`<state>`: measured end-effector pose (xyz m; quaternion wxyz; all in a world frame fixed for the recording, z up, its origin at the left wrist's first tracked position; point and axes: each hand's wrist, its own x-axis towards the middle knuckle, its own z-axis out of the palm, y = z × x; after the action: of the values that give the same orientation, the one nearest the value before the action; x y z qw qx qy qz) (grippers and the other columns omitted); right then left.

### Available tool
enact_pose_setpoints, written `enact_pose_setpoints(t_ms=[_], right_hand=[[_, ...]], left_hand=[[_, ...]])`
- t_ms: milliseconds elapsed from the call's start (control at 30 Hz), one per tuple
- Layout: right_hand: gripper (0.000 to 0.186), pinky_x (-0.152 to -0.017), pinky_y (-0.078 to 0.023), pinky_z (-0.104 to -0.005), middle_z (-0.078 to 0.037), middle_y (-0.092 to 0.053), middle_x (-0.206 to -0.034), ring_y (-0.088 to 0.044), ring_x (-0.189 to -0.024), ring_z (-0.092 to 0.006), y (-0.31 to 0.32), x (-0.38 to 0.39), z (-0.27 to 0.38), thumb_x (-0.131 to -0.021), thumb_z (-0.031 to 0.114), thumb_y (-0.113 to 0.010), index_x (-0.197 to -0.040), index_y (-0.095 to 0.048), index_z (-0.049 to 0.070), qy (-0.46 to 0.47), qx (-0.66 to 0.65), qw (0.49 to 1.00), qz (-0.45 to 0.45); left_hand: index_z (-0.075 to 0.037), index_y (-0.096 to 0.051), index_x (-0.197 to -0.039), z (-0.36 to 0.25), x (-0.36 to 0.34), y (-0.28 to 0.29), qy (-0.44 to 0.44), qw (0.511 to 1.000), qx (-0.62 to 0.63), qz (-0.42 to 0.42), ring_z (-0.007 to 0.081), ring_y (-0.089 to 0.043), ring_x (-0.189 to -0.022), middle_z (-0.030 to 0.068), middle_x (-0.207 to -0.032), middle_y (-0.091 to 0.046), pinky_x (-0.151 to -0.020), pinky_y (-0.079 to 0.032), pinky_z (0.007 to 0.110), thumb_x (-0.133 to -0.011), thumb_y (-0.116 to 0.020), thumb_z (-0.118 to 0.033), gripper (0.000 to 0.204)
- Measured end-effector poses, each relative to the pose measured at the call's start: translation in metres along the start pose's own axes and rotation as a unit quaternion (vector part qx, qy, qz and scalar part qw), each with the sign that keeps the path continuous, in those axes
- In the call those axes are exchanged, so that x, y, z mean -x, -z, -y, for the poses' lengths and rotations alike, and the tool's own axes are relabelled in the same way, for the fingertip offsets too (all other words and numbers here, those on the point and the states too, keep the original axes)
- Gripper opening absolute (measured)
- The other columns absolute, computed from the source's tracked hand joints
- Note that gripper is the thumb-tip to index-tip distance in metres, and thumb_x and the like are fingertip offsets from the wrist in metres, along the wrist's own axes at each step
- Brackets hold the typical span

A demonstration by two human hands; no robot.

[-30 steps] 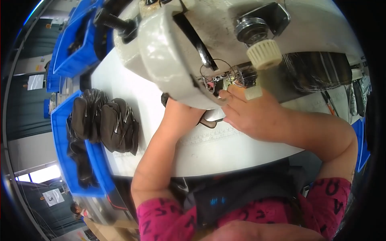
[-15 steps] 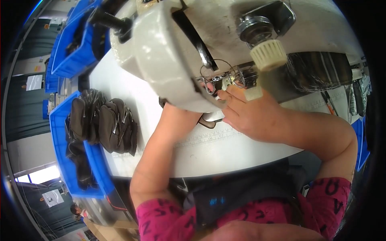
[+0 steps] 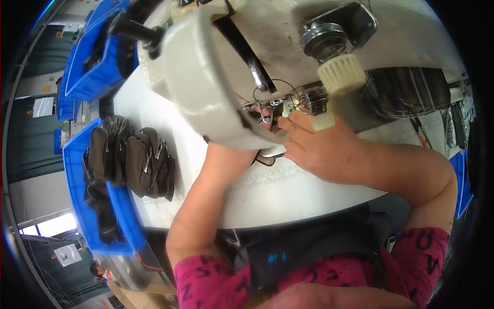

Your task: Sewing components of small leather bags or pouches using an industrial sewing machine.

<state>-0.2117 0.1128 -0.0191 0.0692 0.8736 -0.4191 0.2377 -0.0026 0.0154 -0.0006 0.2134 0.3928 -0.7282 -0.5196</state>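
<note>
our left forearm (image 3: pixel 199 201) runs up and inward; the left hand (image 3: pixel 231 156) shows only in part, mostly hidden, so its grip is unreadable to us. our right elbow (image 3: pixel 445 186) is sharply bent, the right forearm (image 3: pixel 399 160) angled across to the left; the right hand (image 3: pixel 323 148) is back-up, fingers (image 3: pixel 298 136) close together, bent, pointing leftward.

Sewing machine (image 3: pixel 193 77) across the far side of the table (image 3: pixel 298 201), pouches (image 3: pixel 149 162) at its left.
The left hand (image 3: pixel 231 157) lies partly behind the machine's head, the right hand (image 3: pixel 321 147) just right of it; between them shows the edge of a mostly hidden piece (image 3: pixel 266 161). Left of the pouches sits a bin (image 3: pixel 131 219); beyond it, another bin (image 3: pixel 82 87). Right of the right hand lie slim tools (image 3: pixel 422 133).
</note>
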Motion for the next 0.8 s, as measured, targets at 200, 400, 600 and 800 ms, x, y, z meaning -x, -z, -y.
enact_pose_setpoints(t_ms=[200,400,600,800], right_hand=[[0.011,-0.086,-0.050,-0.0416,-0.006,-0.057,-0.081,-0.062,-0.077,-0.0230,0.000,0.000,0.001,-0.075,0.012,-0.067,-0.083,-0.066,0.005,-0.010,0.005,1.000,-0.009],[0.013,-0.083,-0.050,-0.0415,-0.006,-0.058,-0.081,-0.062,-0.079,-0.0231,0.001,0.000,0.000,-0.075,0.013,-0.067,-0.084,-0.066,0.004,-0.008,0.002,1.000,-0.003],[0.015,-0.082,-0.050,-0.0396,-0.007,-0.059,-0.082,-0.062,-0.082,-0.0241,0.002,-0.001,0.001,-0.074,0.013,-0.067,-0.086,-0.067,0.004,-0.011,0.005,1.000,-0.016],[0.019,-0.082,-0.050,-0.0384,-0.007,-0.062,-0.084,-0.062,-0.083,-0.0240,-0.001,-0.001,0.000,-0.074,0.013,-0.067,-0.090,-0.069,0.002,-0.016,0.002,1.000,-0.018]], left_hand=[[0.000,-0.065,-0.118,0.011,-0.008,0.005,-0.016,0.999,-0.040,0.010,0.0118,-0.061,-0.107,0.0062,-0.118,-0.072,-0.096,-0.048,0.028,-0.098,-0.066,-0.001,0.019],[-0.003,-0.064,-0.117,0.006,-0.004,0.006,0.038,0.993,0.090,0.074,0.0119,-0.056,-0.116,0.0071,-0.128,-0.067,-0.101,-0.045,0.028,-0.098,-0.064,0.002,0.020],[-0.010,-0.070,-0.110,-0.009,-0.003,-0.008,-0.207,0.925,-0.316,-0.044,0.0269,-0.063,-0.098,0.0081,-0.101,-0.067,-0.088,-0.046,0.039,-0.089,-0.075,-0.006,0.023],[-0.012,-0.075,-0.100,-0.011,-0.004,-0.014,-0.330,0.818,-0.455,-0.118,0.0265,-0.065,-0.086,0.0040,-0.093,-0.068,-0.075,-0.044,0.041,-0.080,-0.079,-0.007,0.021]])
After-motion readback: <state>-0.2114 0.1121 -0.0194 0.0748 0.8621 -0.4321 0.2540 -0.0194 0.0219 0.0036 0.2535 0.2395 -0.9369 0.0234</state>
